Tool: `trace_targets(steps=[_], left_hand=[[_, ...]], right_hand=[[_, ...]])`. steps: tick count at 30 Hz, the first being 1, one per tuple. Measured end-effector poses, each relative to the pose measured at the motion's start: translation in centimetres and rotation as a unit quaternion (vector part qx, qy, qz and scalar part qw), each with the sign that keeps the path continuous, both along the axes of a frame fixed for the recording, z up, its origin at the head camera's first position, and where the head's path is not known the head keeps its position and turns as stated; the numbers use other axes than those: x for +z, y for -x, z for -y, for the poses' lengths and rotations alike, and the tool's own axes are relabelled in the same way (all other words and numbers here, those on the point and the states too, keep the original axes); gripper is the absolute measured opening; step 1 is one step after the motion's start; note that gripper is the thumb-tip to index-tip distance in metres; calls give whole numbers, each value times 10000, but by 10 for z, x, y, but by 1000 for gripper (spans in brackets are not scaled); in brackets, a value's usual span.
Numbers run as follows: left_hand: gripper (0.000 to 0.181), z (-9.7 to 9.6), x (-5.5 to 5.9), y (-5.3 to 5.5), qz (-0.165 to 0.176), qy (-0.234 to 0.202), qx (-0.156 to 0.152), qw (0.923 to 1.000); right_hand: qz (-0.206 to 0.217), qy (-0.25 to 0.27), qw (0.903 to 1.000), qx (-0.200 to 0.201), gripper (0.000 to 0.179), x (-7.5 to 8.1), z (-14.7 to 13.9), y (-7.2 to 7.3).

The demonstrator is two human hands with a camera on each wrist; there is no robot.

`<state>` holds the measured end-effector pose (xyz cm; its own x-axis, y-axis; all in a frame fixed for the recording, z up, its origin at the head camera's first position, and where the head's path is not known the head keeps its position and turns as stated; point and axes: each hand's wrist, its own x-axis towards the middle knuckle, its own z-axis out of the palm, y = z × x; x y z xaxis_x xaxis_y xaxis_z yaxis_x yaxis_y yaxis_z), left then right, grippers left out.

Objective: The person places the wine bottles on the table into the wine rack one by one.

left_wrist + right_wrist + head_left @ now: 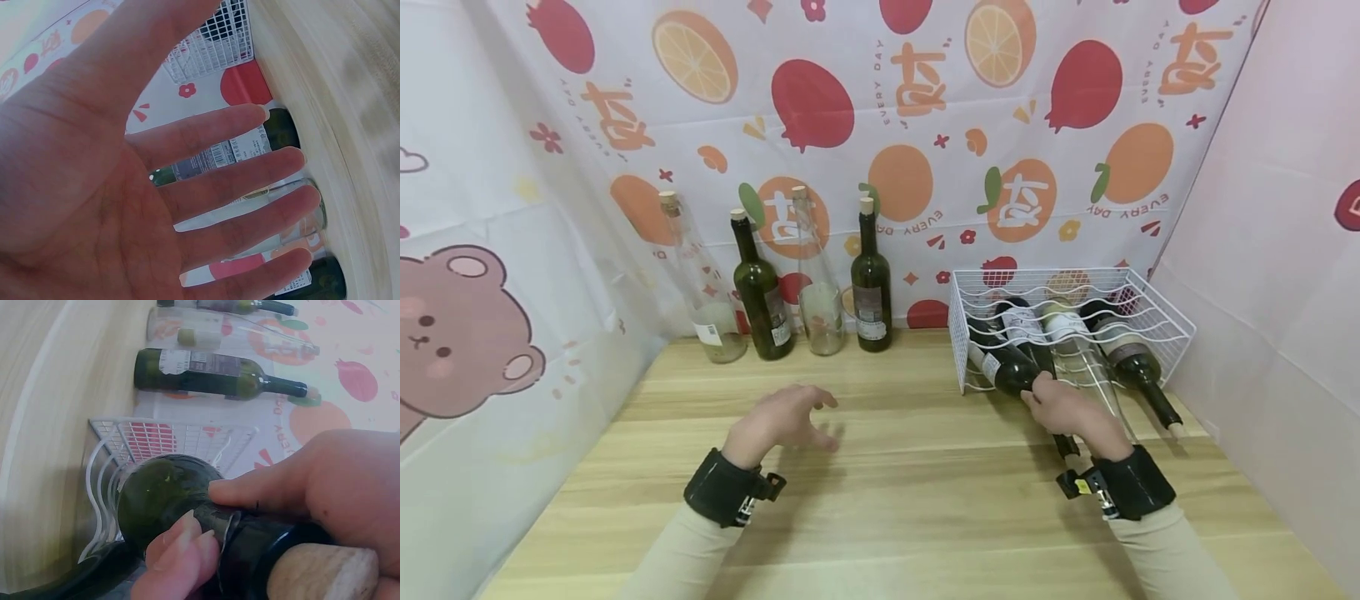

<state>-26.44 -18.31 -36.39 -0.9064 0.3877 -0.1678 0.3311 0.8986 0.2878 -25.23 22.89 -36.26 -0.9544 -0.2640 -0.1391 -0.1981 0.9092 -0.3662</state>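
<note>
Right hand [1063, 408]: neck of a dark green bottle [1006, 364] is pinched between thumb and fingers, grip best seen in the right wrist view, where the cork [322, 575] is pointed at the camera. Held bottle is located right of centre in the head view, at the left end of a white wire rack [957, 337]; it is slanted, base end within the rack, neck aimed toward lower right. Whether its weight is borne by the rack cannot be told. Left hand [778, 425]: held wide, fingers spread, positioned left of centre over the surface [887, 508]; in the left wrist view the standing bottles are partly covered by its fingers. Rack is also loaded with a second dark bottle [1024, 321], a clear bottle [1069, 329] and a dark bottle with a pale label [1127, 350], all laid with necks toward the lower part of the frame. Left of the rack, four corked bottles are stood upright in a row: clear one [713, 317], green one [762, 296], clear one [822, 317], green one [871, 292]. Row is backed by a fruit-print cloth [880, 108]. A black band is worn on each wrist: left band [722, 487], right band [1138, 483]. A cloth bear print [467, 333] is seen at far left.
</note>
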Motion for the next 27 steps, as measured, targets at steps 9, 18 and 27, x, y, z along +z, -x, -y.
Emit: trace_targets(steps=[9, 18, 27], left_hand=[[70, 0, 6, 5, -72, 30, -27, 10000], [71, 0, 5, 5, 13, 44, -17, 10000], [70, 1, -2, 2, 59, 19, 8, 10000]], right_hand=[[-373, -342, 9986, -134, 46, -1, 0, -1], [613, 132, 9978, -215, 61, -10, 5, -2], [619, 194, 9976, 245, 31, -19, 7, -1]])
